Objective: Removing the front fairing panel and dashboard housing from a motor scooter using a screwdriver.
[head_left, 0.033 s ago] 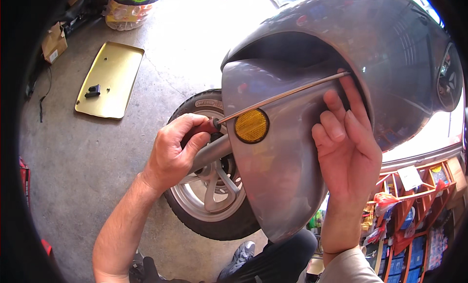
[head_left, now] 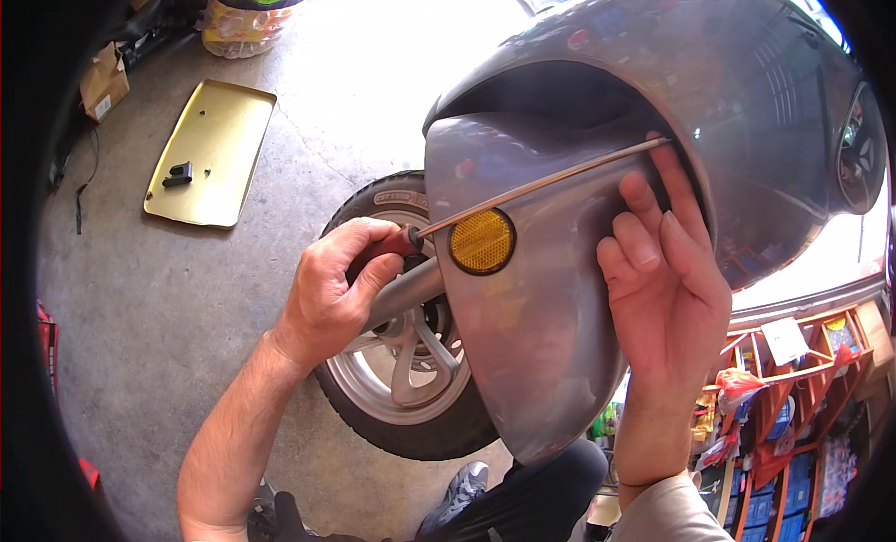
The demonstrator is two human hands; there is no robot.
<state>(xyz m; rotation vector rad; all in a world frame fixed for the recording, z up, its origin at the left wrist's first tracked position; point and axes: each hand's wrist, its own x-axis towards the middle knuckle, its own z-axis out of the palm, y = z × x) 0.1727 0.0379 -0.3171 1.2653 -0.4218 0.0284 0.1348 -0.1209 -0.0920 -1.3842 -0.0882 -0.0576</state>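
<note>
My left hand (head_left: 331,285) is wrapped round the dark red handle of a screwdriver (head_left: 551,183). Its long thin shaft slants up to the right across a grey front fender (head_left: 532,355), above a round amber reflector (head_left: 483,241). The tip reaches the gap under the scooter's grey body panel (head_left: 747,103). My right hand (head_left: 667,281) is palm-up beside that gap, index finger stretched to the shaft's tip and the other fingers loosely bent and apart. Whatever the tip meets is hidden. Below my left hand is the front wheel (head_left: 411,407), with its black tyre and silver spokes.
On the concrete floor at left lies a gold tray (head_left: 210,136) holding a small black part (head_left: 178,175) and tiny screws. A packed bag (head_left: 247,24) and a cardboard box (head_left: 105,83) stand farther back. Orange shelving (head_left: 775,393) with bins is at lower right, my shoe (head_left: 457,495) below the wheel.
</note>
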